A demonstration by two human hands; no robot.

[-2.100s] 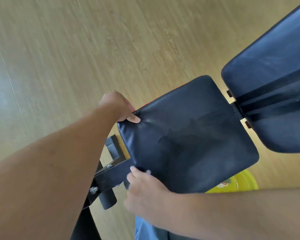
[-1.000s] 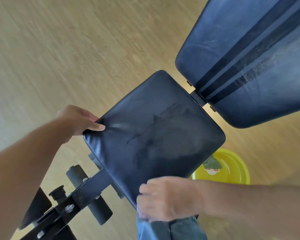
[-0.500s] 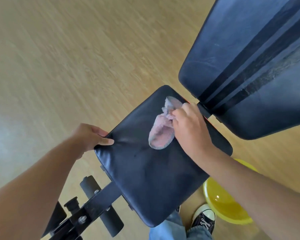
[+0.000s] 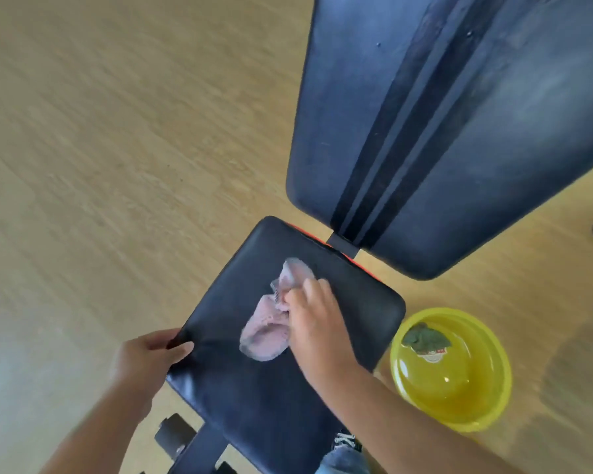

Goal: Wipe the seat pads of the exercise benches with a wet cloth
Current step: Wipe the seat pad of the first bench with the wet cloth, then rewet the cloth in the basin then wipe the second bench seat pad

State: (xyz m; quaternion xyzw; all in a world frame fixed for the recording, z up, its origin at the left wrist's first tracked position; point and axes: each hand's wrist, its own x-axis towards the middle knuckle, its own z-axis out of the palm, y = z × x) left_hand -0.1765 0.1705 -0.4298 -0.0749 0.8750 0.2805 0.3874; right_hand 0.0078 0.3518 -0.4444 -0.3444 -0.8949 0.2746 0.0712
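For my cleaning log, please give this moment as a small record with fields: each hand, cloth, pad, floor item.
left hand: grips the seat pad at its left edge
right hand: holds the pink cloth on the seat pad
back pad: untouched, beyond the seat pad
yellow basin: on the floor, right of the bench

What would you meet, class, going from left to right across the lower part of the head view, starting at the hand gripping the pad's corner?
left hand → pink cloth → right hand → yellow basin
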